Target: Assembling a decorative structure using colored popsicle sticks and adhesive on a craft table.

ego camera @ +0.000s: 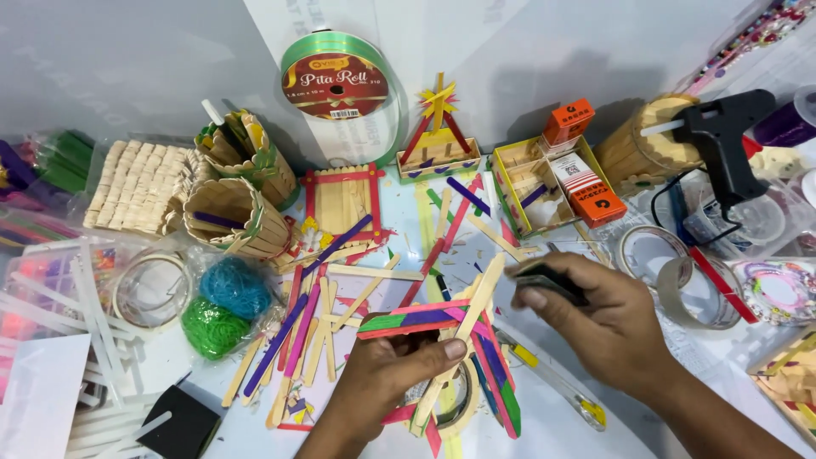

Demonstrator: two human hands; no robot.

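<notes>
My left hand (384,374) grips a small bundle of coloured craft sticks (416,320), red, green and purple, held flat above the table. A plain wooden stick (478,293) leans across the bundle. My right hand (608,327) is just to the right, holding a small dark flat tool (544,279) whose tip points toward the sticks. Beneath both hands lie more coloured sticks (497,382) and a roll of tape (455,406).
Loose craft sticks (306,331) cover the table's middle. Stick-built cups (234,217) and a red-edged stick frame (342,200) stand at back left, a green ribbon roll (340,85) behind. A black glue gun (722,140), tape rolls (680,280) and orange boxes (586,183) sit right.
</notes>
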